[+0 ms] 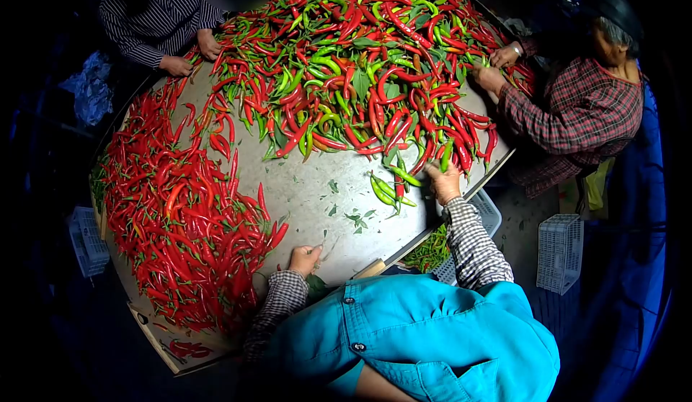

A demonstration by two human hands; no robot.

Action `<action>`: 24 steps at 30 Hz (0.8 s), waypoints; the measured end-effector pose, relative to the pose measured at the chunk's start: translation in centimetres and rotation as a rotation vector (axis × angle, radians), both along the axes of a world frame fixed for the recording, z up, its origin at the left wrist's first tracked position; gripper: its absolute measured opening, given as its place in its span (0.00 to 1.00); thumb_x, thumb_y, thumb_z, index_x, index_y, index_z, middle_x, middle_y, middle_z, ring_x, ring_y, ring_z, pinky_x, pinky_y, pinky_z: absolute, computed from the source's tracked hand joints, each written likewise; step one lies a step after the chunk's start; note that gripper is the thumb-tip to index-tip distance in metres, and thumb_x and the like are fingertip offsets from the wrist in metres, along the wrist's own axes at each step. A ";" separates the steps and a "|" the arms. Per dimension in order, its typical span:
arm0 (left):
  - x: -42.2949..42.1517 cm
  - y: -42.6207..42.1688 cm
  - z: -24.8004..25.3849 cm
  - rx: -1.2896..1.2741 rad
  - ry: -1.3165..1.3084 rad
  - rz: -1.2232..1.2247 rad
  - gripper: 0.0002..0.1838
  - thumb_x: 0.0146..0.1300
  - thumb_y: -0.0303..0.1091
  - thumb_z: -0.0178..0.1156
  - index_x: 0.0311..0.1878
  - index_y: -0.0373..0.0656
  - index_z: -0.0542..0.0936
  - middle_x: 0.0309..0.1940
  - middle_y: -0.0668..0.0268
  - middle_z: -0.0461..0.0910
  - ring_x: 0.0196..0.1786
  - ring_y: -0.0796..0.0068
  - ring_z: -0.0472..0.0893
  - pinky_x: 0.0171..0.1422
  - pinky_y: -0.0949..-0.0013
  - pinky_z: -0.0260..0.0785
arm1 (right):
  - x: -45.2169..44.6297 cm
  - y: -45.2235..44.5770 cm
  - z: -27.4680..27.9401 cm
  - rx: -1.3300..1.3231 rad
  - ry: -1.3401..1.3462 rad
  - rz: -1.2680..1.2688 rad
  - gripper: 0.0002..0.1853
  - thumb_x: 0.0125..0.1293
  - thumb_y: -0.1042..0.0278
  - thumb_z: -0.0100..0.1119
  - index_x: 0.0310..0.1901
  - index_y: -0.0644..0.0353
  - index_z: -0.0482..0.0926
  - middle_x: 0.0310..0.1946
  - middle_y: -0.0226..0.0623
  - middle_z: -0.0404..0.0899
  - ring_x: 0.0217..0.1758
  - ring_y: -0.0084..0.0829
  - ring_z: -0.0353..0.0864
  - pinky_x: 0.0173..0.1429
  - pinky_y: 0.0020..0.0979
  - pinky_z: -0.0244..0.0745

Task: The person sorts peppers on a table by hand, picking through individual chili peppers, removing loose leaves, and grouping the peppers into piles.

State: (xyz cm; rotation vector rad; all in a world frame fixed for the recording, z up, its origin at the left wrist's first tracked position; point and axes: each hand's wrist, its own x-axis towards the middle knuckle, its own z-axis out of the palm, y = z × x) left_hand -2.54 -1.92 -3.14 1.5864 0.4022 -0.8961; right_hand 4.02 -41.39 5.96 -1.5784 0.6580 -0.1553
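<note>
A big pile of mixed red and green chili peppers (360, 63) covers the far part of the table (303, 193). At its near right edge my right hand (442, 180) is closed on a green pepper (447, 155). Several loose green peppers (383, 190) lie just left of that hand. Near the table's front edge my left hand (305, 259) is curled, and what it holds, if anything, I cannot make out. To its left spreads a heap of red peppers (187, 229). Bits of green leaf (357, 220) lie between my hands.
A co-worker in a striped top (162, 20) stands far left, hands at the pile. Another in a plaid shirt (584, 106) handles peppers at the right. Green peppers (431, 249) fill a crate (486, 211) below the edge; more crates stand right (560, 253) and left (88, 241).
</note>
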 end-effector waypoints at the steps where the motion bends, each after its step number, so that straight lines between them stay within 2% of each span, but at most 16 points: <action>1: 0.0 0.1 0.0 0.002 0.000 0.000 0.16 0.59 0.40 0.57 0.22 0.38 0.75 0.12 0.66 0.71 0.09 0.79 0.65 0.12 0.74 0.56 | 0.3 0.3 -1.9 -0.144 -0.051 0.053 0.15 0.55 0.69 0.62 0.43 0.60 0.74 0.27 0.35 0.78 0.30 0.26 0.77 0.33 0.27 0.74; 2: 0.1 0.1 0.0 0.007 0.005 -0.013 0.16 0.59 0.40 0.57 0.22 0.38 0.75 0.12 0.67 0.71 0.09 0.79 0.65 0.13 0.74 0.56 | 0.7 -0.4 -3.4 -0.464 0.042 0.281 0.22 0.49 0.68 0.67 0.46 0.62 0.73 0.33 0.43 0.79 0.39 0.35 0.79 0.45 0.32 0.74; 3: 0.2 0.1 0.0 0.013 0.009 -0.027 0.16 0.59 0.40 0.57 0.22 0.38 0.75 0.12 0.67 0.71 0.09 0.79 0.65 0.13 0.74 0.56 | 0.9 0.8 -2.1 -0.709 0.199 0.403 0.21 0.46 0.68 0.67 0.43 0.63 0.75 0.39 0.49 0.76 0.40 0.43 0.78 0.49 0.35 0.72; 5: 0.2 0.1 0.1 0.015 0.016 -0.025 0.16 0.59 0.40 0.57 0.21 0.38 0.75 0.11 0.67 0.71 0.10 0.79 0.65 0.13 0.73 0.56 | 1.1 2.2 -1.7 -1.007 0.278 0.501 0.18 0.47 0.68 0.64 0.41 0.62 0.76 0.42 0.53 0.74 0.44 0.48 0.76 0.50 0.38 0.71; 7: 0.3 0.0 0.2 0.014 0.017 -0.015 0.16 0.58 0.40 0.57 0.21 0.38 0.75 0.11 0.67 0.70 0.10 0.79 0.65 0.13 0.73 0.56 | 1.3 1.7 -2.5 -1.034 0.283 0.436 0.16 0.48 0.68 0.62 0.41 0.61 0.76 0.41 0.53 0.74 0.45 0.49 0.75 0.50 0.40 0.70; 9: 0.1 0.2 0.3 -0.007 -0.007 -0.027 0.16 0.58 0.41 0.57 0.20 0.38 0.75 0.11 0.67 0.70 0.10 0.79 0.66 0.13 0.73 0.56 | 1.4 0.1 -2.5 -0.949 0.392 0.604 0.19 0.47 0.67 0.62 0.44 0.62 0.74 0.42 0.54 0.74 0.45 0.49 0.75 0.51 0.39 0.70; 10: 0.1 0.2 0.2 -0.009 -0.004 -0.026 0.16 0.58 0.41 0.57 0.20 0.38 0.75 0.11 0.67 0.70 0.10 0.79 0.66 0.13 0.73 0.56 | 1.2 -0.5 -1.4 -0.793 0.406 0.623 0.24 0.47 0.66 0.63 0.47 0.63 0.73 0.43 0.54 0.75 0.46 0.49 0.75 0.51 0.39 0.70; 11: 0.1 0.1 0.1 0.001 -0.001 -0.017 0.17 0.58 0.41 0.57 0.20 0.38 0.75 0.11 0.67 0.70 0.10 0.80 0.66 0.14 0.73 0.56 | 0.9 -0.9 -0.4 -0.772 0.462 0.585 0.24 0.49 0.67 0.62 0.50 0.64 0.71 0.41 0.52 0.77 0.45 0.46 0.77 0.50 0.36 0.70; 13: 0.2 -0.1 0.1 0.004 0.005 -0.003 0.17 0.58 0.41 0.57 0.20 0.38 0.75 0.11 0.67 0.70 0.10 0.80 0.66 0.14 0.74 0.56 | 0.5 -2.4 -0.4 -0.552 0.373 0.443 0.23 0.52 0.68 0.60 0.50 0.64 0.71 0.38 0.49 0.78 0.44 0.41 0.78 0.49 0.35 0.71; 14: 0.2 0.0 0.1 0.013 0.004 -0.008 0.17 0.58 0.41 0.57 0.21 0.38 0.75 0.11 0.67 0.71 0.11 0.80 0.66 0.14 0.74 0.56 | 0.7 -3.2 -0.4 -0.480 0.409 0.388 0.21 0.54 0.69 0.59 0.50 0.64 0.72 0.36 0.47 0.79 0.42 0.38 0.79 0.46 0.34 0.71; 15: 0.2 0.0 0.3 0.025 0.005 -0.015 0.16 0.58 0.40 0.57 0.21 0.37 0.75 0.11 0.67 0.71 0.11 0.80 0.66 0.14 0.74 0.56 | 0.8 -3.2 -0.1 -0.460 0.265 0.340 0.20 0.53 0.67 0.60 0.48 0.64 0.74 0.35 0.48 0.79 0.41 0.40 0.79 0.45 0.35 0.71; 17: 0.3 -0.1 1.0 0.022 0.024 0.002 0.16 0.58 0.40 0.58 0.21 0.37 0.75 0.12 0.67 0.71 0.11 0.80 0.66 0.14 0.74 0.56 | 2.1 -1.2 2.2 -0.734 0.221 0.361 0.18 0.53 0.63 0.61 0.44 0.63 0.76 0.34 0.49 0.79 0.40 0.44 0.79 0.45 0.38 0.72; 19: 0.4 -0.2 1.1 0.022 0.038 0.016 0.15 0.58 0.39 0.58 0.22 0.37 0.76 0.12 0.67 0.71 0.11 0.80 0.67 0.14 0.74 0.56 | 4.0 0.9 1.9 -0.985 0.435 0.396 0.18 0.52 0.58 0.61 0.40 0.62 0.78 0.36 0.50 0.78 0.42 0.46 0.78 0.46 0.41 0.72; 20: 0.3 -0.2 1.0 0.019 0.036 0.020 0.15 0.58 0.39 0.58 0.23 0.37 0.76 0.12 0.67 0.71 0.11 0.80 0.67 0.14 0.74 0.56 | 4.7 2.0 2.0 -1.007 0.519 0.435 0.19 0.51 0.54 0.61 0.39 0.61 0.78 0.36 0.49 0.78 0.42 0.46 0.78 0.48 0.42 0.72; 24: 0.1 0.0 0.4 0.011 0.015 0.004 0.15 0.58 0.39 0.58 0.23 0.37 0.76 0.12 0.67 0.71 0.11 0.80 0.67 0.14 0.74 0.57 | 6.8 3.4 -1.6 -1.056 0.643 0.528 0.23 0.48 0.55 0.63 0.42 0.62 0.78 0.39 0.50 0.78 0.46 0.45 0.78 0.50 0.39 0.72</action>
